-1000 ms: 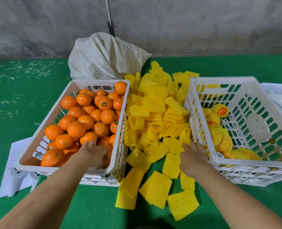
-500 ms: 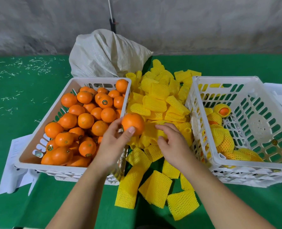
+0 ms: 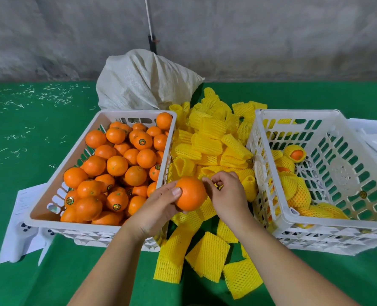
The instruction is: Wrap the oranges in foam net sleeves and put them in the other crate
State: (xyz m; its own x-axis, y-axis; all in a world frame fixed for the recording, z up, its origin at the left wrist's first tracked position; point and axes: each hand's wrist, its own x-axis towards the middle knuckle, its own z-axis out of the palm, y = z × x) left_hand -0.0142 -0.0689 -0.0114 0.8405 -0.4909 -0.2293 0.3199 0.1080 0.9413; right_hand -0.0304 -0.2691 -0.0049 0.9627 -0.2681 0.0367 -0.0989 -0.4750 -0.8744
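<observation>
Light: even and soft on the green felt-like tabletop [image 3: 50, 272], fairly bright, no hard beams.
Source: cannot tell exactly; seems overhead.
Shadows: faint and short, a dark patch under the yellow foam net sleeves [image 3: 207, 255] at the near table edge, dim gaps under the white slotted plastic crate of bare oranges [image 3: 57, 173].
Glare: small soft sheen on the peel of the bare oranges [image 3: 117, 165]; nothing blown out.
Sharpness: crisp mid-frame; the grey concrete wall [image 3: 271, 36] behind the table looks soft and smeary.
Distortion: wide-angle bowing, the table's far edge curves, forearms stretch at the bottom.
</observation>
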